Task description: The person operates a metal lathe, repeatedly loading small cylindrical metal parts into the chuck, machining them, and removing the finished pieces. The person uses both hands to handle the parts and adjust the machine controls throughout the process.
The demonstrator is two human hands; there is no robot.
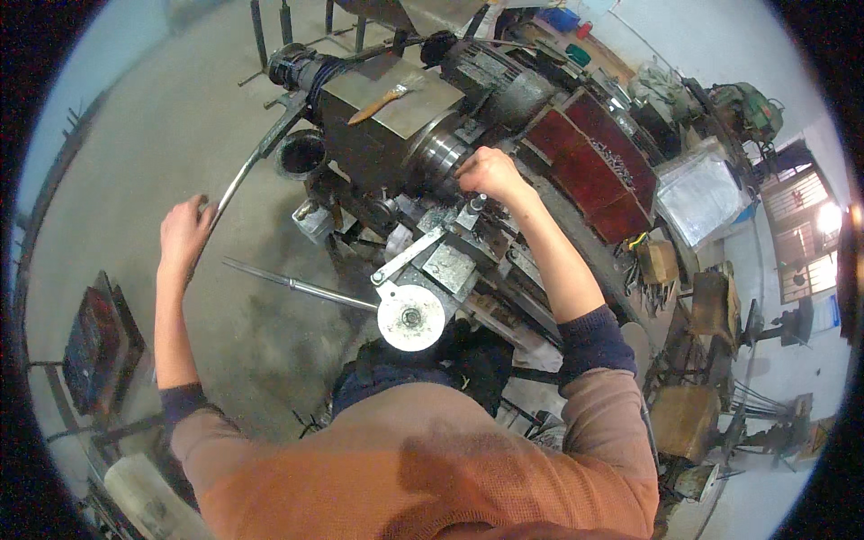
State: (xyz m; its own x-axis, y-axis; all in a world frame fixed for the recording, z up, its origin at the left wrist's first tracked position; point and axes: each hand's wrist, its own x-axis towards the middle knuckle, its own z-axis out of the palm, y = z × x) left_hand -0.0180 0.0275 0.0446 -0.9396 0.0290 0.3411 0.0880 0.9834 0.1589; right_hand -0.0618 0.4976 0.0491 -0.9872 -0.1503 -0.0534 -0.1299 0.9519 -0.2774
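My left hand (184,232) is closed round the lower end of a long metal lever (241,173), which runs up to the left end of a lathe's headstock (360,148). My right hand (489,173) is at the front of the shiny round chuck (439,151), fingers curled in; whatever they hold there is hidden. Just below that hand stands the tool post (473,207). Nearer to me, a white round handwheel disc (410,317) has a long metal bar handle (310,290) sticking out to the left. A flat steel arm (409,256) lies above the disc.
A wooden-handled brush (387,103) lies on the headstock's top. Right of the chuck stands a dark red metal panel (589,162) with metal chips on it. A clear plastic-covered sheet (700,191) is farther right. Dark metal parts (103,342) stand on the left.
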